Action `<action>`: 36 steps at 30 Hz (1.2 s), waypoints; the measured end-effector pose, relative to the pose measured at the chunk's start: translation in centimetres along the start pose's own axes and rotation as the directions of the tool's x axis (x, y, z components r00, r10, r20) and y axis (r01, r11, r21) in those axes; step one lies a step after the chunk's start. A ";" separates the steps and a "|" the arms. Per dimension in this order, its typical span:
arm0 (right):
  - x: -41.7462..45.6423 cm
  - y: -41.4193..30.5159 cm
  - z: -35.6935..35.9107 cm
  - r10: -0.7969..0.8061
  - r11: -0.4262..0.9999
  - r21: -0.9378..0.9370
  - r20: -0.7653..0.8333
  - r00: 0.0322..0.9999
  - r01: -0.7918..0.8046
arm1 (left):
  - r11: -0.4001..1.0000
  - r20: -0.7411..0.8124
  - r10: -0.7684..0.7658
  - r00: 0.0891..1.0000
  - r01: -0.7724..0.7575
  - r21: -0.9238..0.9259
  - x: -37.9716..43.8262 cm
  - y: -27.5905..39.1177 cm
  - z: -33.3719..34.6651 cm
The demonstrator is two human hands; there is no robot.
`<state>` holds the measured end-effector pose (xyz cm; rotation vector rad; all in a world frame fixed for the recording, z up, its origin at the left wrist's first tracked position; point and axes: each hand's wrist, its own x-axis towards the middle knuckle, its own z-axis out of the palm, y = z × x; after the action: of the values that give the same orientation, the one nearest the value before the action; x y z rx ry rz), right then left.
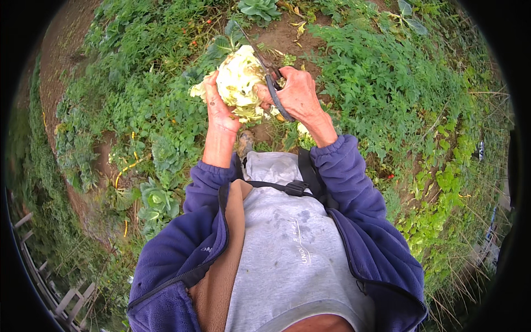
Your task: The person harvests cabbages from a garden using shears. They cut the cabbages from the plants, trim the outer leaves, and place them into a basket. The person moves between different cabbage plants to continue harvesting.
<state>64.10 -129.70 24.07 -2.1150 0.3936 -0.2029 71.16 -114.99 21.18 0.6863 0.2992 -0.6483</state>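
Observation:
A pale, yellowish cabbage head [240,79] with ragged, holed leaves is held up in front of me. My left hand [219,103] cups it from the left side and below. In my right hand [302,93] are black-handled scissors [274,93], their dark blades pointing up and to the left along the cabbage's right edge. Fingers of that hand also touch the cabbage's lower right side. Whether the blades are apart is unclear. Below my right wrist, a pale cabbage-like piece [305,132] shows low among the leaves.
Leafy cabbage plants [157,201] grow at the left, and another cabbage plant [259,9] stands ahead. Dense green foliage [356,66] lies on both sides, with small red fruits [194,42] in it. A yellow hose [125,169] winds through the left bed. A wooden fence [68,301] runs at lower left.

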 end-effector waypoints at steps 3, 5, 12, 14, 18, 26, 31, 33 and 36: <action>0.2 1.4 0.9 0.015 0.993 0.116 0.032 0.999 -0.018 | 0.998 -0.001 -0.063 0.998 0.063 -0.004 0.1 -0.4 0.0; -0.2 0.7 0.4 0.008 0.995 0.103 0.019 1.000 -0.010 | 0.992 0.059 -0.124 0.991 0.122 0.035 -0.2 -0.3 0.3; -0.6 1.0 0.4 -0.111 0.994 -0.031 -0.093 0.989 0.109 | 0.972 0.190 -0.233 0.954 0.231 0.033 -0.9 -0.2 -0.4; -0.6 1.2 0.4 -0.114 0.993 -0.031 -0.072 0.991 0.112 | 0.971 0.183 -0.234 0.955 0.237 0.002 -0.9 0.0 -0.5; -1.5 2.7 1.2 -0.050 0.935 0.349 -0.057 0.997 0.067 | 0.976 0.176 -0.215 0.961 0.219 -0.002 -0.7 -0.2 -1.0; -1.0 1.6 0.3 -0.096 0.995 0.002 -0.040 0.995 0.096 | 0.969 0.081 -0.209 0.975 0.195 0.153 -1.3 0.7 -0.4; -1.2 0.7 0.4 -0.080 0.996 -0.034 -0.043 0.996 0.079 | 0.942 0.023 -0.187 0.982 0.172 0.289 -0.7 0.5 -0.6; -1.0 1.1 0.3 -0.121 0.991 -0.056 -0.032 0.992 0.119 | 0.931 0.018 -0.176 0.984 0.160 0.329 -0.9 0.5 -0.6; -1.0 1.0 0.2 -0.079 0.997 -0.020 -0.012 0.997 0.079 | 0.944 0.040 -0.156 0.987 0.137 0.301 -0.5 0.2 -1.1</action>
<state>63.06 -129.66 23.13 -2.1518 0.3210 -0.2594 70.87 -113.92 20.68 0.9361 0.1963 -0.8662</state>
